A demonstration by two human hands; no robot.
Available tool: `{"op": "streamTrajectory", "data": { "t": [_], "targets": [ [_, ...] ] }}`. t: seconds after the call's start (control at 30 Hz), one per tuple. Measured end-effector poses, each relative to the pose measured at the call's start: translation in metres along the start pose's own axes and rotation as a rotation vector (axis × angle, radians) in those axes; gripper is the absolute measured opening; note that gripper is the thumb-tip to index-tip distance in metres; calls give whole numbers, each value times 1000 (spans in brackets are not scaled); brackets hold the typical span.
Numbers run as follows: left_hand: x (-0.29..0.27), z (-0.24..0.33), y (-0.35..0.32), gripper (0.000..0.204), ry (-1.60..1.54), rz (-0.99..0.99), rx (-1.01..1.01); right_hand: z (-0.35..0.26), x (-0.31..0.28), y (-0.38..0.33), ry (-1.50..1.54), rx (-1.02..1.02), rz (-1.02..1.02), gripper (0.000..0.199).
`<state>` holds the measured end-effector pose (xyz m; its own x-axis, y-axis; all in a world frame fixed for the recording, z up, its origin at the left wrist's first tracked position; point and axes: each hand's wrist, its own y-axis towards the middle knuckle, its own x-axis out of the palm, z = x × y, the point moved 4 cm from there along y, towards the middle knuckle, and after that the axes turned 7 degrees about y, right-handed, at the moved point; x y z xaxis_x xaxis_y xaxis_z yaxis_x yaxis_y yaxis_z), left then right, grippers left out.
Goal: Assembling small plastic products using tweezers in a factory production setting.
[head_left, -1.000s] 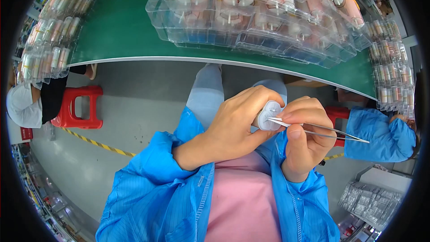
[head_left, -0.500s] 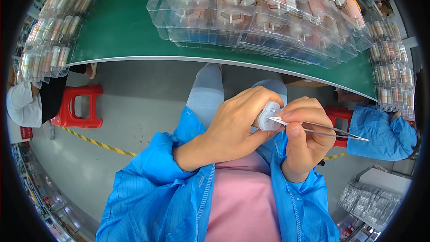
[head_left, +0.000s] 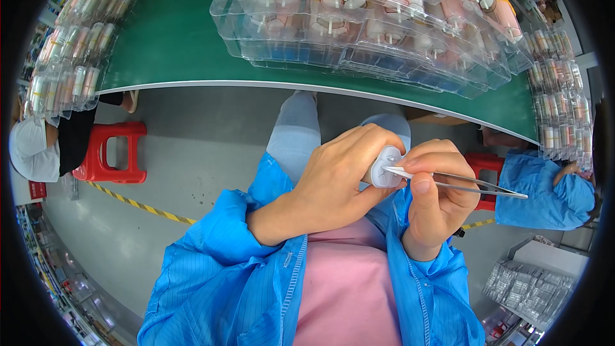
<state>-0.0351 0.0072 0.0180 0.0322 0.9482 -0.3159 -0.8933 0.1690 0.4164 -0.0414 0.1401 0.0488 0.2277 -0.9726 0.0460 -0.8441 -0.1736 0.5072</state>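
My left hand (head_left: 336,182) grips a small white plastic cylinder part (head_left: 384,166) by its end, held over my lap below the bench edge. My right hand (head_left: 435,202) pinches metal tweezers (head_left: 458,182), whose tips touch the white part's face. Both arms wear blue coat sleeves over a pink garment. Most of the white part is hidden by my left fingers.
A green bench (head_left: 173,45) curves across the top, carrying stacked clear trays of pink-and-white spool parts (head_left: 359,19). More clear trays (head_left: 70,70) line the left and right edges. A red stool (head_left: 109,154) and a masked person sit at left; another blue-sleeved person (head_left: 544,186) is at right.
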Motion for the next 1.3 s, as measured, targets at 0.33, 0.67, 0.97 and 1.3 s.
{"op": "streamTrajectory", "data": {
  "t": [0.33, 0.67, 0.97, 1.3],
  "targets": [
    [0, 1, 0, 39, -2, 0, -2, 0, 0, -1, 17, 23, 10, 11],
    [-1, -1, 0, 39, -8, -4, -15, 2, 1, 1, 22, 14, -9, 9],
    [-3, 2, 2, 38, 31, -23, -1, 2, 0, -1, 41, 7, 26, 10],
    [-3, 2, 2, 36, 25, -30, 7, 1, -2, -1, 45, 7, 7, 11]
  ]
}}
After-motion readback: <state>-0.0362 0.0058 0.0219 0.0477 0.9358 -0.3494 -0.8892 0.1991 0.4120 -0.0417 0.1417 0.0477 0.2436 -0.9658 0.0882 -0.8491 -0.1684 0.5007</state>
